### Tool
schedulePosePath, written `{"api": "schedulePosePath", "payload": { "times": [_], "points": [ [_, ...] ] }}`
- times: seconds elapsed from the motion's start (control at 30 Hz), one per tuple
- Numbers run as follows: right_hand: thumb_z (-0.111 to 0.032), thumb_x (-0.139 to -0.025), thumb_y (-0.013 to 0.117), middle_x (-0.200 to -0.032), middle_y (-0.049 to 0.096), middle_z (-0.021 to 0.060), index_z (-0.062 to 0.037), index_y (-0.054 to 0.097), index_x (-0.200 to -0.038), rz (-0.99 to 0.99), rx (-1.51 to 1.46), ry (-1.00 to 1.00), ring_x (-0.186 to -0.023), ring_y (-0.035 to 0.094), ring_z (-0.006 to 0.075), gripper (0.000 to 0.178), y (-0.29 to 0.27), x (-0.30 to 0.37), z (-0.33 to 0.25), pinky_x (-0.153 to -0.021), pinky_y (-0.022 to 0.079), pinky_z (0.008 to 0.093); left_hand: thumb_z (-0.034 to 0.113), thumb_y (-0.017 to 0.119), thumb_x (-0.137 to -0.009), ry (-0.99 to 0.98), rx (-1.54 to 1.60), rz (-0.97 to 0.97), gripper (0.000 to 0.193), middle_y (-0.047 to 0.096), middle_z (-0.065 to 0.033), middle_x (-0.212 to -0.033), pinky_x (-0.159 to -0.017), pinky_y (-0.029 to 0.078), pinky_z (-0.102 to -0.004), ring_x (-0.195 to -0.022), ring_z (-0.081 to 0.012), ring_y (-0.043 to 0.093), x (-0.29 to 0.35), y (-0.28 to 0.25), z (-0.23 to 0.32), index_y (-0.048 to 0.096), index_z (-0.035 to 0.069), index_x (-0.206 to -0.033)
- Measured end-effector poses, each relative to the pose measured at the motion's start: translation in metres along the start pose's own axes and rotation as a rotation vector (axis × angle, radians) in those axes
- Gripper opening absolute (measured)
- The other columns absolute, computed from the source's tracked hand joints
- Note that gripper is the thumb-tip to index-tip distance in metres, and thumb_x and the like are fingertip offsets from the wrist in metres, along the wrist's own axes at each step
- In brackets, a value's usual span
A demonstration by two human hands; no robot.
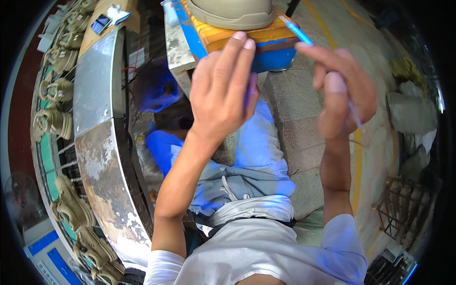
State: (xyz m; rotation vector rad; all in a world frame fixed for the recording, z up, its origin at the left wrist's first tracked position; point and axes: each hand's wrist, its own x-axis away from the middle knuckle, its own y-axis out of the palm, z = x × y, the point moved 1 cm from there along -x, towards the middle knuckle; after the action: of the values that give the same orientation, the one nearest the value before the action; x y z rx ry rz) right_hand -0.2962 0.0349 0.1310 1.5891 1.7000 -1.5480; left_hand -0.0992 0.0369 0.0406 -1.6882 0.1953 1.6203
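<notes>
At the top of the head view, the rounded end of a tan shoe rests on a yellow pad over a blue block. My left hand reaches over the pad's near edge, two fingers stretched out just below the shoe's sole. It holds nothing that I can see; whether the fingertips touch the pad is unclear. To the right, my right hand, partly blurred, grips a thin blue-and-white stick-like tool. The tool's tip points toward the shoe's right side; its exact kind is not plain.
At the left, a worn metal-topped bench runs beside a rack with several tan shoes. A phone lies on cardboard at the far left. Blue plastic sits under the stand. Grey bags and a metal rack are on the right.
</notes>
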Motion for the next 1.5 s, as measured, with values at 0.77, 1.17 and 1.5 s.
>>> {"api": "schedulePosePath", "payload": {
  "times": [0.77, 1.17, 1.5],
  "points": [
    [-0.005, -0.096, 0.046, -0.075, 0.073, 0.0114, 0.0070, 0.078, -0.102, -0.027, -0.048, 0.011, -0.063, 0.069, 0.0139, 0.034, 0.024, -0.032, -0.001, -0.058, 0.055, 0.0262, 0.003, 0.067, -0.076, 0.010, -0.184, 0.059, 0.052, 0.071, -0.0165, -0.137, -0.086, 0.053, -0.0376, -0.093, -0.0256, 0.067, 0.001, -0.001, -0.002, 0.074, -0.001, -0.127],
    [-0.010, -0.099, 0.053, -0.075, 0.071, 0.0100, 0.0056, 0.077, -0.103, 0.065, -0.267, -0.051, -0.064, 0.068, 0.0147, 0.029, 0.100, -0.024, 0.011, -0.058, 0.054, 0.0270, -0.004, 0.063, -0.075, -0.016, -0.210, 0.142, 0.048, 0.075, -0.0160, -0.131, -0.115, 0.043, -0.0465, -0.113, -0.0302, 0.068, 0.035, -0.039, -0.104, 0.076, 0.004, -0.121],
    [-0.003, -0.094, 0.056, -0.075, 0.073, 0.0089, 0.0003, 0.078, -0.103, 0.167, -0.188, -0.141, -0.067, 0.071, 0.0181, 0.024, 0.171, -0.060, 0.071, -0.063, 0.057, 0.0294, 0.042, 0.041, -0.114, -0.589, 0.197, 0.132, 0.058, 0.065, -0.0212, -0.142, -0.110, 0.048, -0.0414, -0.128, -0.0306, 0.062, 0.010, -0.052, -0.171, 0.062, -0.007, -0.137]
  ]
}}
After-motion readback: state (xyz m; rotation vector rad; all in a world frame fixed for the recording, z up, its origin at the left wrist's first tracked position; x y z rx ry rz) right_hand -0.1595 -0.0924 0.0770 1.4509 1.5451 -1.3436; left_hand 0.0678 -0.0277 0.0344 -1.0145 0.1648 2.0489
